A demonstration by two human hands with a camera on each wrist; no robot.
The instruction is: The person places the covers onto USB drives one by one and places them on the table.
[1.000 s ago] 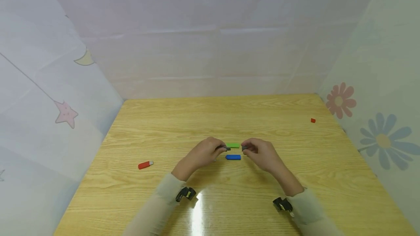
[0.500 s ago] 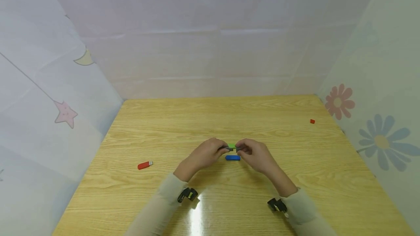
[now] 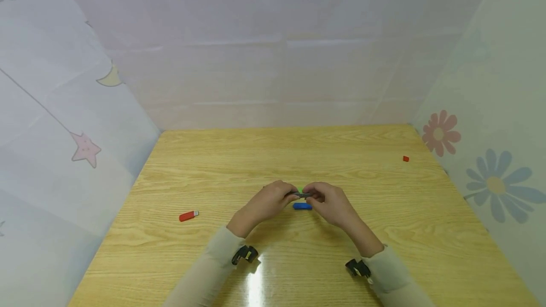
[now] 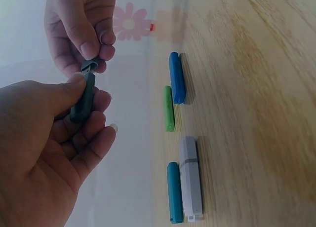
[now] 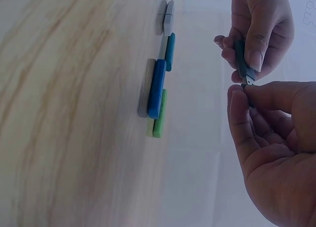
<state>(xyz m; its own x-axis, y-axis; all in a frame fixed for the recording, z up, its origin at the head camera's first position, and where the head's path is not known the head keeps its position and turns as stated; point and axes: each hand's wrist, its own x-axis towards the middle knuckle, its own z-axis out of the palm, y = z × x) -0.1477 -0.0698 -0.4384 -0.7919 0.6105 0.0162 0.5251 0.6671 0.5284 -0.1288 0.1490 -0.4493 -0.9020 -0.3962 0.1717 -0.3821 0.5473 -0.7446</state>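
My left hand (image 3: 292,195) pinches a dark grey USB stick (image 4: 85,101) above the table, thumb on top. The stick's metal plug (image 5: 250,79) points at my right hand (image 3: 312,196), which pinches the matching dark cap (image 4: 89,65) right at the plug's tip. In the head view the stick (image 3: 302,195) bridges both hands. In the right wrist view, my left hand (image 5: 243,50) is above my right hand (image 5: 242,92). Below them on the table lie a blue stick (image 3: 302,206) and a green stick (image 4: 169,108).
A white stick (image 4: 190,177) and a teal stick (image 4: 173,192) lie on the wooden table (image 3: 324,155) beyond the blue one. A red stick (image 3: 188,215) with a bare plug lies at the left, and a small red cap (image 3: 405,158) at the far right. Curtained walls enclose the table.
My hands have come together. The gap between the stick in my left hand and the cap in my right has closed, and the green stick behind is now mostly hidden.
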